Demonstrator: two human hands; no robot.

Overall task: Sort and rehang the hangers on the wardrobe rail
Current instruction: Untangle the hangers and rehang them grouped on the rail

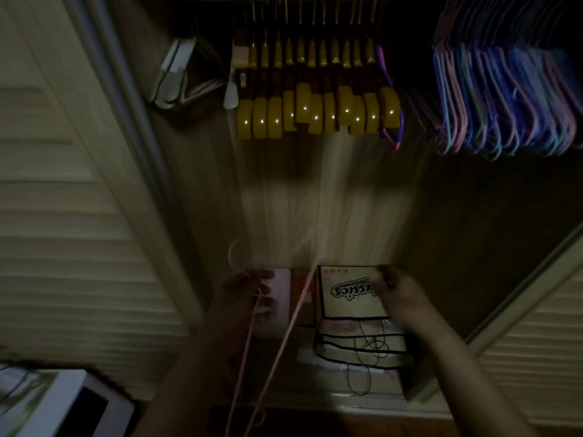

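left hand point(249, 290) grasps a pink hanger point(285, 329); right hand point(396, 290), fingers curled, grip unclear in blur. wooden hangers point(315, 115) and coloured hangers point(504, 99) hang above.

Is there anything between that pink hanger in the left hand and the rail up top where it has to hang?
Nothing visible blocks the way. The pink hanger, held in the left hand, has open space above it up to the row of wooden hangers and the coloured hangers. The rail itself is out of view.
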